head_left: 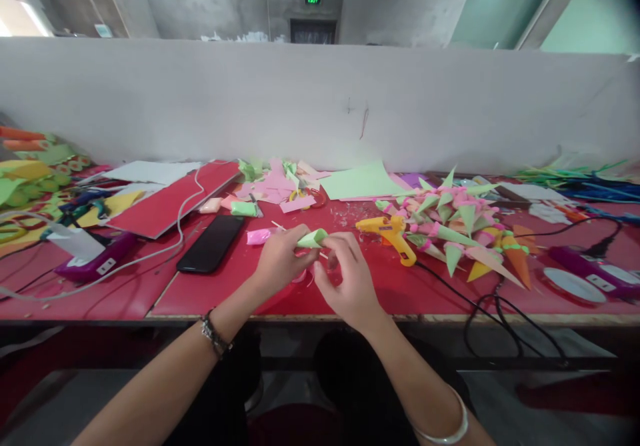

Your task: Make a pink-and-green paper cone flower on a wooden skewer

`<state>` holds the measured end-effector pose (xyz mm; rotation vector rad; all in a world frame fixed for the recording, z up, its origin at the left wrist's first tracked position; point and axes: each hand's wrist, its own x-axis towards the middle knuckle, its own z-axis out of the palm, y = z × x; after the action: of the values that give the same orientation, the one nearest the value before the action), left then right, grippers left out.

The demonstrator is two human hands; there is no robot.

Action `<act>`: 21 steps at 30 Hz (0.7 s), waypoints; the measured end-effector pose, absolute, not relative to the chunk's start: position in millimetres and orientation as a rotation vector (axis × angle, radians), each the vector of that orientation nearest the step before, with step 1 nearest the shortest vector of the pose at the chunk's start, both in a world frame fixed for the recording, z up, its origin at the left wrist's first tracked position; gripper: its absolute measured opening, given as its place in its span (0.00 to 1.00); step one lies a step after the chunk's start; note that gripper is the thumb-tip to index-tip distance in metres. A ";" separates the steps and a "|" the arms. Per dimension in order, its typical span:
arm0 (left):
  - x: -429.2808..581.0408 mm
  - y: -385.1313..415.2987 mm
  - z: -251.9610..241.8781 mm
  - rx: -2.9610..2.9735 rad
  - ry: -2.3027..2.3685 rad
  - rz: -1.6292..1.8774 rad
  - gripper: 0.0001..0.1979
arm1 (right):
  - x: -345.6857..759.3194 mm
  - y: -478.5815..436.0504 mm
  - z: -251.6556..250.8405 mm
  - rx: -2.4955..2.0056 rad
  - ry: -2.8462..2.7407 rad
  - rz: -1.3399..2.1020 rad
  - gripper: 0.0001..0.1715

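Observation:
A small light green paper cone (312, 239) lies on its side between my hands, above the red tabletop (390, 293). My left hand (283, 259) is closed on its wide body, thumb and fingers pinching the paper. My right hand (349, 274) has its fingers curled close by the cone's right end; a thin stick end shows near the thumb. Whether those fingertips grip the paper is hard to make out. Just behind my left hand lies a pink packet of clay (259, 236). To the right rests a yellow glue gun (387, 233).
A black phone (211, 244) lies at left, near a red board (175, 199). Finished paper cones (450, 219) are heaped at right. Purple power strips (95, 259) sit on both sides, with cables trailing. Paper scraps (273, 183) and a green sheet (363, 181) lie along the wall.

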<state>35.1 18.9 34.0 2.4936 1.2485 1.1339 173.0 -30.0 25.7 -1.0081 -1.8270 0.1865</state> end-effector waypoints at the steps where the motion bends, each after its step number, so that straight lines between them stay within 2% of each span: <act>1: 34.5 18.1 32.2 2.560 1.299 1.103 0.06 | 173.0 -30.0 26.0 -1.052 -1.858 0.197 0.14; 5: 33.3 12.2 29.3 2.868 1.344 0.970 0.02 | 173.0 -30.1 25.2 -1.133 -1.971 0.246 0.10; 9: 31.7 7.5 33.6 3.005 1.247 0.856 0.03 | 174.2 -31.9 26.0 -1.067 -2.017 0.313 0.12; 12: 28.0 11.9 36.0 2.830 1.371 0.834 0.04 | 182.2 -30.9 30.3 -1.015 -1.955 0.274 0.12; 17: 17.9 28.3 29.9 2.426 1.407 1.007 0.09 | 222.5 -16.8 30.8 -1.238 -1.448 -0.011 0.05; 19: 13.7 32.0 27.2 2.342 1.287 1.073 0.09 | 243.7 -8.8 25.4 -1.414 -1.240 -0.147 0.11; 21: 10.1 32.6 26.7 2.289 1.202 1.097 0.09 | 262.7 -1.1 17.5 -1.567 -1.160 -0.269 0.21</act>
<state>10.1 32.6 26.7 2.2888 1.2023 1.0967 262.7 -1.1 17.5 -1.5669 -1.1605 -0.2688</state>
